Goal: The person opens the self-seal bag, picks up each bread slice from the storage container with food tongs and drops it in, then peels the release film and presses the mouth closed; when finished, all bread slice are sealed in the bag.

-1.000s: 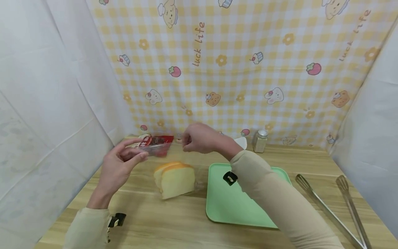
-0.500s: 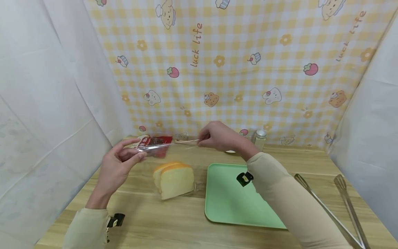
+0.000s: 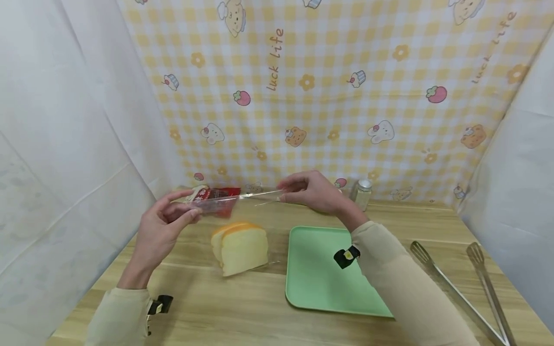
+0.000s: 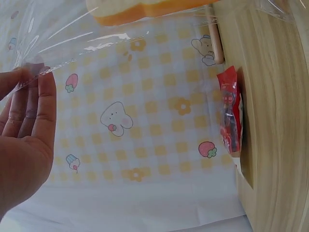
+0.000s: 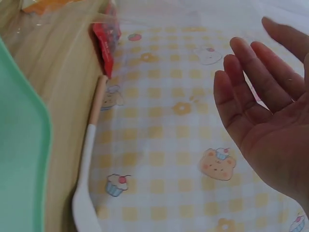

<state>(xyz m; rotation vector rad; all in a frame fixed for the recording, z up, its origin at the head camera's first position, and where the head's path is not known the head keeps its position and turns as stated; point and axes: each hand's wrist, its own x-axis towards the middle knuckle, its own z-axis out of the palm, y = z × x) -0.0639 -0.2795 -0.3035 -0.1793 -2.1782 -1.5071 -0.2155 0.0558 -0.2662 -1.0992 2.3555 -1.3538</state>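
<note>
A clear plastic bag point(image 3: 259, 194) with bread slices point(image 3: 245, 252) inside hangs over the table in the head view. My left hand point(image 3: 157, 230) pinches the bag's left mouth edge between thumb and fingers; the film point(image 4: 106, 43) stretches away from them in the left wrist view. At the mouth's right end is my right hand point(image 3: 316, 193), its thumb and fingers apart. Loosely spread fingers of that hand show in the right wrist view, with no film clearly held between them.
A light green tray point(image 3: 324, 269) lies right of the bread. Metal tongs point(image 3: 459, 293) rest farther right. Along the back are a red packet point(image 3: 227, 204), a glass shaker point(image 3: 362, 196) and a white-headed utensil with a wooden handle point(image 5: 86, 188). A patterned curtain point(image 3: 324, 96) hangs behind.
My right hand moved rightward along the bag's mouth, drawing its edge out, and its fingers have since spread apart. The left hand keeps its pinch in nearly the same place.
</note>
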